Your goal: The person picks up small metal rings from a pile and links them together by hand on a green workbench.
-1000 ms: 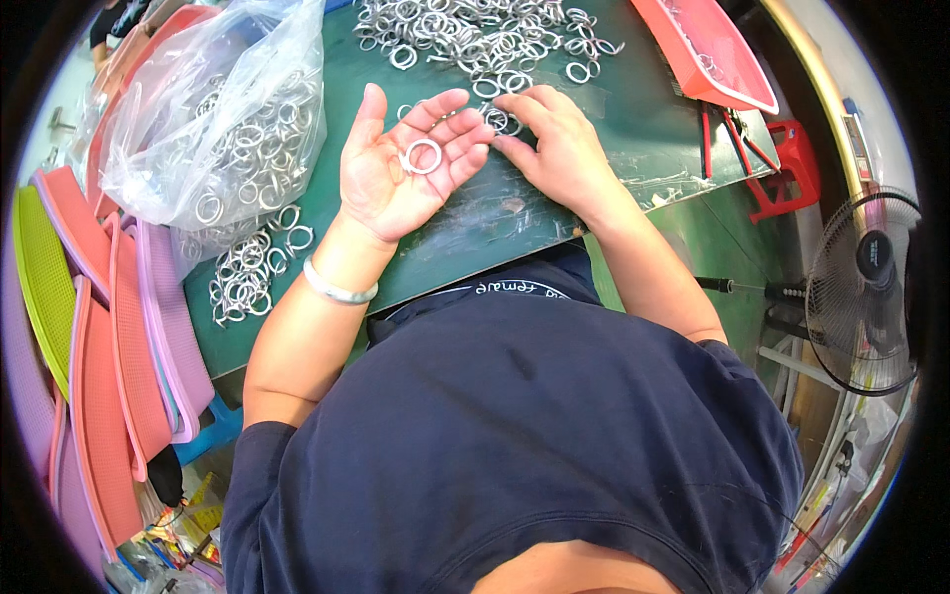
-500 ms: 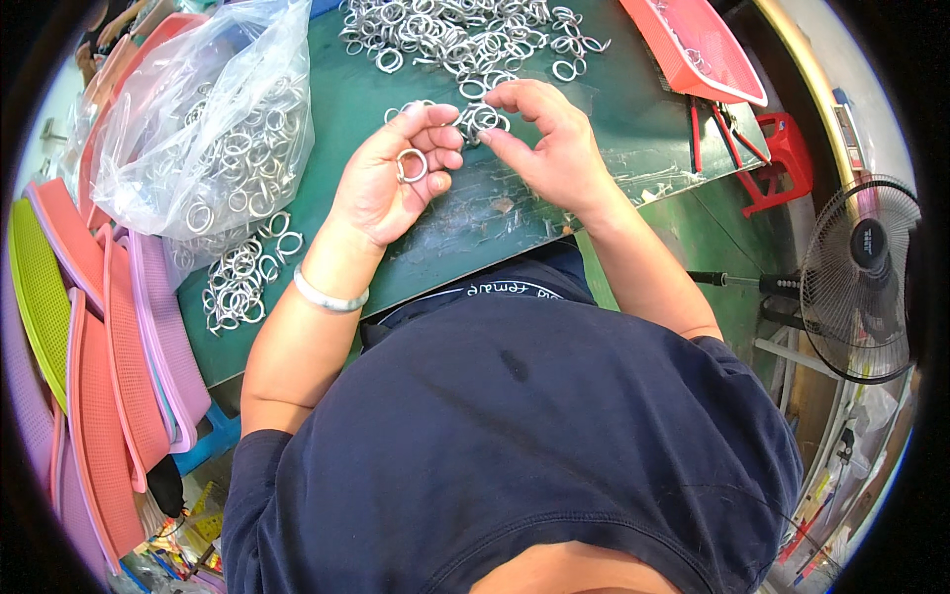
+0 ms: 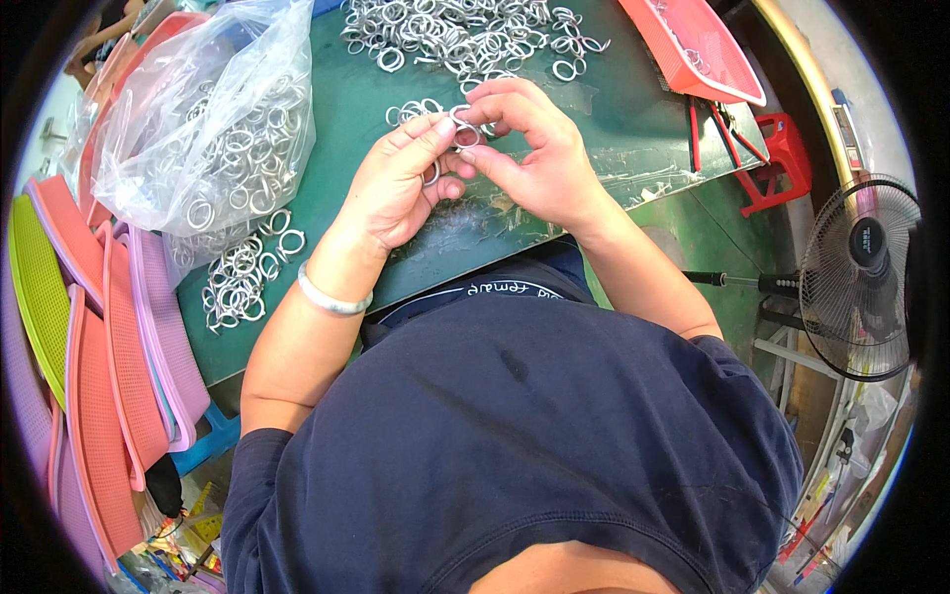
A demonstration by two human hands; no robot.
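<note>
Over the near part of the green table, my two hands meet at a silver metal ring. My left hand pinches its left side between thumb and fingers. A second metal ring rests against the curled lower fingers of that hand, partly hidden. My right hand closes thumb and forefinger around the right side of the first ring. Just beyond the fingertips lie several loose rings, partly covered by the hands. A large heap of similar rings spreads over the table's far side.
A clear plastic bag full of rings stands at the left, with a small pile of rings before it. Stacked plastic baskets fill the left side. Right are a pink basket, red-handled pliers, a red stool and a fan.
My right hand has moved left from the rings on the table to my left hand. A ring is now held between both hands; the other ring has shifted lower in the left fingers.
</note>
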